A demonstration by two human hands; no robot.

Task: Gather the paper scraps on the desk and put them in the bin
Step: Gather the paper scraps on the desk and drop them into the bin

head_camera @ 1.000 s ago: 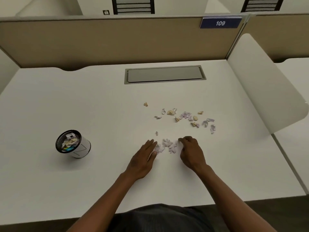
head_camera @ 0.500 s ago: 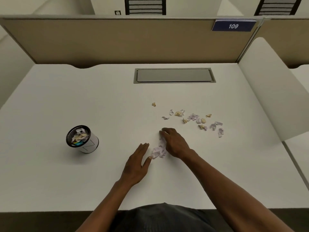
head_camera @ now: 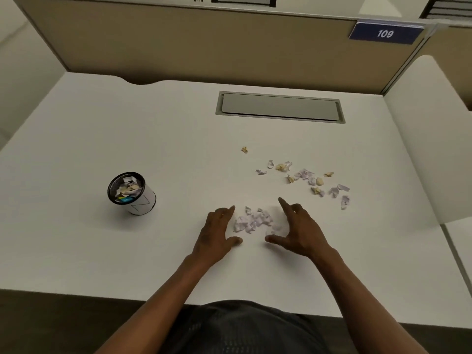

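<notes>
Big white desk (head_camera: pixel 102 251) takes up most of the view, with a tan partition (head_camera: pixel 178 47) along the 12 o'clock edge and a grey cable hatch (head_camera: pixel 279 107) set into the top just below it. There's a blue 109 sign (head_camera: pixel 385 34) up at 1 o'clock. The bin (head_camera: pixel 131 193), a little white cup with a black rim, sits at 9 o'clock, already holding some scraps. Left hand (head_camera: pixel 217 232) and right hand (head_camera: pixel 300 229) rest on the desk either side of a small heap of pale purple scraps (head_camera: pixel 254 221), fingers spread wide and cupped inward, gripping nothing (the heap lies loose between them). Loose scraps (head_camera: pixel 306 178), yellow and purple, are scattered at 2 o'clock from the heap, with one yellow bit (head_camera: pixel 244 149) off alone at 12.
</notes>
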